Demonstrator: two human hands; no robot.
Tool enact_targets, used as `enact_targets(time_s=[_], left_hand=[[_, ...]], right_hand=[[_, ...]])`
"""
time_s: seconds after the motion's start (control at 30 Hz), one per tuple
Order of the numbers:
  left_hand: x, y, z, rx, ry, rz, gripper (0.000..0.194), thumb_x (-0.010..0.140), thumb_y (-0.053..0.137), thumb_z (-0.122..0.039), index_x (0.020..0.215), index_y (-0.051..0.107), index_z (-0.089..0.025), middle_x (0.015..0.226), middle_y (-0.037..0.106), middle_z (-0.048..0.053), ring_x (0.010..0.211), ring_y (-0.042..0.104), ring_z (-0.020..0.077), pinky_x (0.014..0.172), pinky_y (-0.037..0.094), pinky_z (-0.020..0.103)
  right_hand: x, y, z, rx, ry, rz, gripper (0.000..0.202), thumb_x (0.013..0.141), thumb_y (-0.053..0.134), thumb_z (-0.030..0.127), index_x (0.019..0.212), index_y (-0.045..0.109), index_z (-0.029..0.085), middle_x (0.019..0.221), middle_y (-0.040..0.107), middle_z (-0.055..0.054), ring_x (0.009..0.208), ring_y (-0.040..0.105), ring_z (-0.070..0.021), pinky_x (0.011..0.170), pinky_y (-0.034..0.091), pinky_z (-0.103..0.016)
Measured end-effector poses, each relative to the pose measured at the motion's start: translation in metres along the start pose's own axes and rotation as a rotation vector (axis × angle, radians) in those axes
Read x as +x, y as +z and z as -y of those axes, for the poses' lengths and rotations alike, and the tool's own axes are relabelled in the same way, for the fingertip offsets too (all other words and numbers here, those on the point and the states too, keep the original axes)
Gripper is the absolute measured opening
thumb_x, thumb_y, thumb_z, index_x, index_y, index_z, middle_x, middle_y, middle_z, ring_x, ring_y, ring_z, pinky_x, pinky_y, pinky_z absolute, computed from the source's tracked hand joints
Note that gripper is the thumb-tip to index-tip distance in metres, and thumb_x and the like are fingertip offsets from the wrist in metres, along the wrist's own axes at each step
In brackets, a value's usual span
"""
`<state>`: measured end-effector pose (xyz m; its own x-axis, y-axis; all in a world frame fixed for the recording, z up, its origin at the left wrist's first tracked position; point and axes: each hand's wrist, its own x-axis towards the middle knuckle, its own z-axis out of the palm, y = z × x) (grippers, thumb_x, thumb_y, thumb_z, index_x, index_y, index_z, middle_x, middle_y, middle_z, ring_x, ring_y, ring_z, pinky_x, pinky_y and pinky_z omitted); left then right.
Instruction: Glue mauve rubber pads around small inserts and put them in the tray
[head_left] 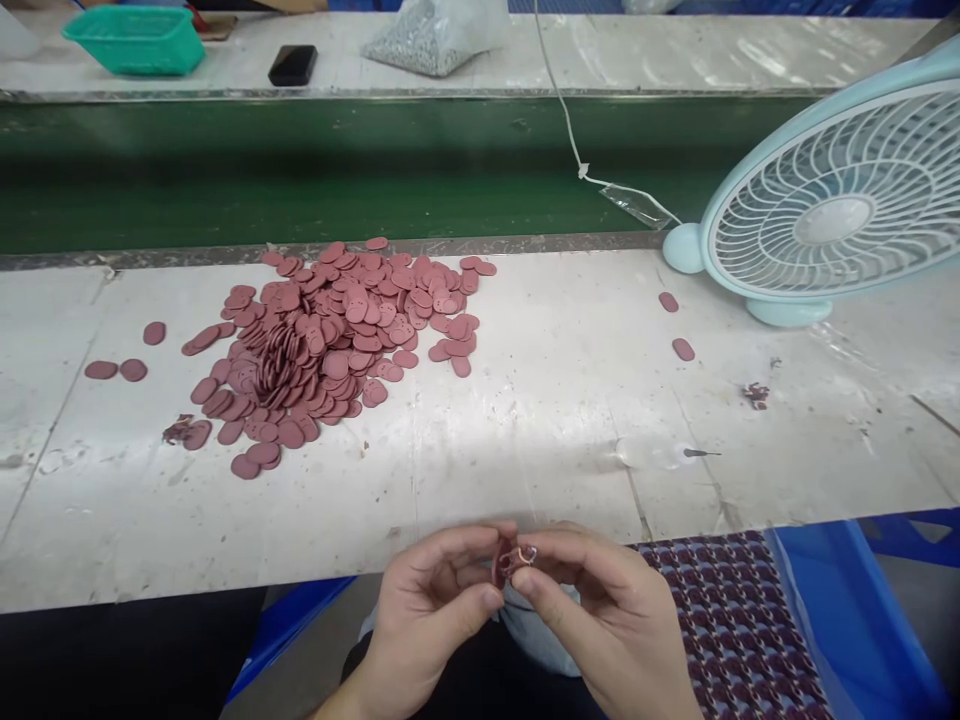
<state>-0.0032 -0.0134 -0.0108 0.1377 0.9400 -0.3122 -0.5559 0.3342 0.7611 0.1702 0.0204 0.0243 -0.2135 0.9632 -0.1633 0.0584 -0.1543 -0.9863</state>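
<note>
Worn white counter (pixel 570 400) — green conveyor belt (pixel 300 170) behind, pale blue fan (pixel 832 200) at right. Pile of reddish oval tags (pixel 337 330) lies mid-counter. Left hand (pixel 427 610) and right hand (pixel 600 620) pinch one tag (pixel 512 560) together at the near edge. No legible writing.

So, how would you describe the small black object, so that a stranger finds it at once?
Look past the green conveyor belt to the far white table. The black object lies flat there, between the green basket and the clear bag of grey bits; it alone is dark and rectangular.
</note>
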Motion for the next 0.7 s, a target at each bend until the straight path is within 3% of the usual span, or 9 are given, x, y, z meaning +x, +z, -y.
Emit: enact_targets(time_s=[0.17, 0.3, 0.5, 0.7], left_hand=[[0.0014, -0.0027, -0.001, -0.006, -0.003, -0.025, 0.022, 0.082, 0.081, -0.012, 0.098, 0.076, -0.026, 0.12, 0.078, 0.004, 0.102, 0.075, 0.0186, 0.089, 0.062, 0.025], [0.0015, -0.0044, -0.0003, 0.087, 0.011, -0.064, 0.009, 0.081, 0.082, -0.013, 0.082, 0.079, -0.022, 0.116, 0.079, 0.005, 0.107, 0.074, 0.0218, 0.093, 0.061, 0.028], [0.0014, -0.0031, 0.0038, 0.075, 0.033, -0.129, 0.009, 0.081, 0.083, -0.015, 0.081, 0.08, -0.024, 0.118, 0.079, 0.005, 0.1, 0.077, 0.0191, 0.09, 0.061, 0.024], [0.0018, -0.0024, 0.0046, 0.078, 0.041, -0.121, 0.008, 0.083, 0.081, -0.016, 0.082, 0.082, -0.024, 0.117, 0.079, 0.005, 0.104, 0.076, 0.0202, 0.095, 0.06, 0.026]], right_hand=[[0.0036, -0.0011, 0.0047, -0.095, -0.026, 0.029, 0.019, 0.089, 0.077, 0.021, 0.104, 0.078, 0.034, 0.093, 0.08, 0.003, 0.082, 0.077, -0.0125, 0.074, 0.063, -0.018], [0.0038, -0.0026, 0.0065, -0.141, -0.023, 0.047, 0.02, 0.089, 0.078, 0.022, 0.105, 0.079, 0.034, 0.098, 0.08, 0.002, 0.082, 0.076, -0.012, 0.073, 0.062, -0.017], [0.0022, -0.0049, 0.0043, -0.113, 0.066, 0.116, 0.028, 0.094, 0.071, 0.024, 0.119, 0.076, 0.037, 0.115, 0.078, -0.001, 0.097, 0.076, -0.0171, 0.078, 0.065, -0.024], [0.0044, -0.0028, 0.0083, -0.089, 0.049, 0.082, 0.029, 0.092, 0.073, 0.023, 0.117, 0.077, 0.038, 0.109, 0.079, -0.001, 0.096, 0.076, -0.0162, 0.081, 0.064, -0.022]])
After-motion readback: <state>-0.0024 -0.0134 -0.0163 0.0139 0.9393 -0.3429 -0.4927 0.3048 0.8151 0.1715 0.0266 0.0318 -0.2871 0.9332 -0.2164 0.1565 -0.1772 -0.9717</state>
